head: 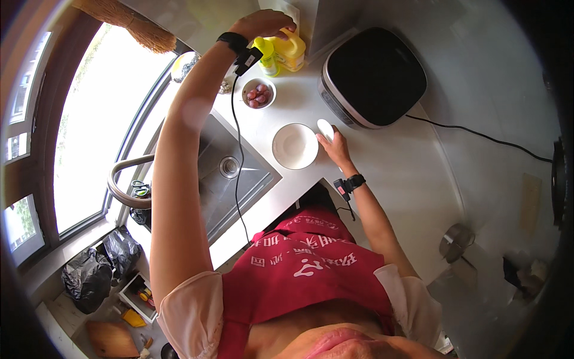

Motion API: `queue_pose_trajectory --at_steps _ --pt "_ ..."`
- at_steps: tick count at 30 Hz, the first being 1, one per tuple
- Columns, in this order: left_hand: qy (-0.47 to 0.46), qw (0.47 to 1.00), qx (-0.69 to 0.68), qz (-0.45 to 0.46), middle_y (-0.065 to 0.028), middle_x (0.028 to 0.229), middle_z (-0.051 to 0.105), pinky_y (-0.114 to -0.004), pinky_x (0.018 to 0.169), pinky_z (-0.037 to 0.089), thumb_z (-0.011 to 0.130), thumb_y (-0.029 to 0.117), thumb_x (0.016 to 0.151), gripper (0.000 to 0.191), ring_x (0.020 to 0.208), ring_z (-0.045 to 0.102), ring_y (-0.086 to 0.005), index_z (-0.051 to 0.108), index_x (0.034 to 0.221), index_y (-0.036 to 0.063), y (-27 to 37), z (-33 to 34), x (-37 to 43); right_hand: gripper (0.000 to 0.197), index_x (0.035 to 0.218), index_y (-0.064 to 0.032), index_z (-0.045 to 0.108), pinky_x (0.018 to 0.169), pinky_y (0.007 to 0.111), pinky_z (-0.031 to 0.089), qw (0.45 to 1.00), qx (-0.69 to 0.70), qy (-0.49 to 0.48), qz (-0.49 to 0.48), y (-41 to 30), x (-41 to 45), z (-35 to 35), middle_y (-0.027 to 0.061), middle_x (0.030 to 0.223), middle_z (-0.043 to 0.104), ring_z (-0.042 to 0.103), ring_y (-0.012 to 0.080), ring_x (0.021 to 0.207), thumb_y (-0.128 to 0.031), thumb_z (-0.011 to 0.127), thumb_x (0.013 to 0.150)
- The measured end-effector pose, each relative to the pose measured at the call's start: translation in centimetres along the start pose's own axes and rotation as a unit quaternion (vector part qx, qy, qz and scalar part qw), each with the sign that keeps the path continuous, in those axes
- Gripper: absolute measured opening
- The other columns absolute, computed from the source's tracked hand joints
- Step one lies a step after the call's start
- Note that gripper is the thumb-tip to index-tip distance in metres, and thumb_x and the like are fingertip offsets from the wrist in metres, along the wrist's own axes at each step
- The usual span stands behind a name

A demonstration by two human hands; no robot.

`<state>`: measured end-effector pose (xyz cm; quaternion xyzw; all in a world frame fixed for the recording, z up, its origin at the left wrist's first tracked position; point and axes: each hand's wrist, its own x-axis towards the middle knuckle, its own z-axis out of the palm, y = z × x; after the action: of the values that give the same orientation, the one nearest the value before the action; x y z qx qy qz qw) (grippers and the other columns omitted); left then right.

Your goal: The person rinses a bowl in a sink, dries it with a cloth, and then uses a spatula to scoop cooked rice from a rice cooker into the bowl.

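Raised at the top of the view, my left hand [265,23] is above a yellow handled jug [293,51] and a yellow-green bottle [268,58]; whether its fingers touch the jug is unclear. My right hand [334,146] holds a white spoon [325,130], its broad end upward, just right of a white bowl [295,146]. That bowl appears empty and stands on the white countertop [367,179]. A smaller bowl [273,92] with several red grapes [259,96] sits below the bottle.
A black-topped appliance [376,76] stands at the upper right, its cord running right. Left of the bowls is a steel sink [228,184] with a curved faucet [117,179] beside the window. Black plastic bags [87,278] and a wooden board [112,339] lie at the lower left.
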<state>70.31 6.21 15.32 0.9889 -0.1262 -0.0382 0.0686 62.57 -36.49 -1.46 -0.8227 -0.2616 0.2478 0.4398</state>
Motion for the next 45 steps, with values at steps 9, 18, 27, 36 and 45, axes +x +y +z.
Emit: queue_pose_trajectory --at_steps 9,18,27,36,45 --pt "0.046 0.998 -0.041 0.012 -0.0107 0.120 0.068 -0.037 0.094 0.052 0.064 0.016 0.093 0.029 0.109 0.064 -0.0321 0.065 0.121 0.0097 -8.1 -1.2 -2.2 0.047 0.120 0.0050 0.062 0.075 0.039 0.056 0.999 -0.014 0.018 -0.026 1.5 -0.1 0.1 0.0215 0.099 0.072 0.071 0.0331 0.085 -0.031 0.072 0.091" --pt "0.122 0.992 -0.013 0.019 -0.0082 0.131 0.064 -0.036 0.106 0.044 0.051 0.019 0.100 0.034 0.124 0.057 -0.0252 0.062 0.130 0.0087 -10.9 2.4 -2.6 0.046 0.117 0.0057 0.063 0.053 0.032 0.050 1.000 0.000 0.020 -0.011 3.5 -0.2 0.7 0.0114 0.076 0.067 0.059 0.0166 0.055 -0.032 0.071 0.092" --pt "0.238 0.932 -0.251 -0.105 -0.0106 0.126 0.066 -0.034 0.103 0.045 0.051 0.010 0.099 0.031 0.120 0.059 -0.0248 0.064 0.125 0.0023 -4.5 1.5 -4.3 0.043 0.117 0.0056 0.062 0.083 0.043 0.055 0.999 0.018 -0.001 0.051 2.4 -0.8 0.6 0.0264 0.103 0.070 0.069 0.0413 0.098 -0.028 0.070 0.092" --pt "0.129 0.968 -0.059 -0.206 -0.0140 0.110 0.071 -0.046 0.088 0.053 0.067 0.052 0.089 0.052 0.100 0.068 -0.0353 0.064 0.126 0.0149 4.9 0.9 -8.8 0.043 0.115 0.0058 0.063 0.079 0.043 0.056 0.996 0.014 -0.007 0.087 1.2 -1.0 0.0 0.0258 0.100 0.070 0.069 0.0411 0.094 -0.030 0.069 0.092" --pt "0.233 0.950 -0.048 -0.202 -0.0161 0.099 0.071 -0.045 0.078 0.054 0.071 0.016 0.087 0.025 0.092 0.068 -0.0375 0.062 0.107 0.0054 -1.9 2.0 -10.7 0.040 0.114 0.0049 0.063 0.073 0.044 0.056 0.999 -0.004 0.001 0.054 0.8 -1.3 0.4 0.0247 0.096 0.071 0.071 0.0382 0.087 -0.029 0.067 0.094"
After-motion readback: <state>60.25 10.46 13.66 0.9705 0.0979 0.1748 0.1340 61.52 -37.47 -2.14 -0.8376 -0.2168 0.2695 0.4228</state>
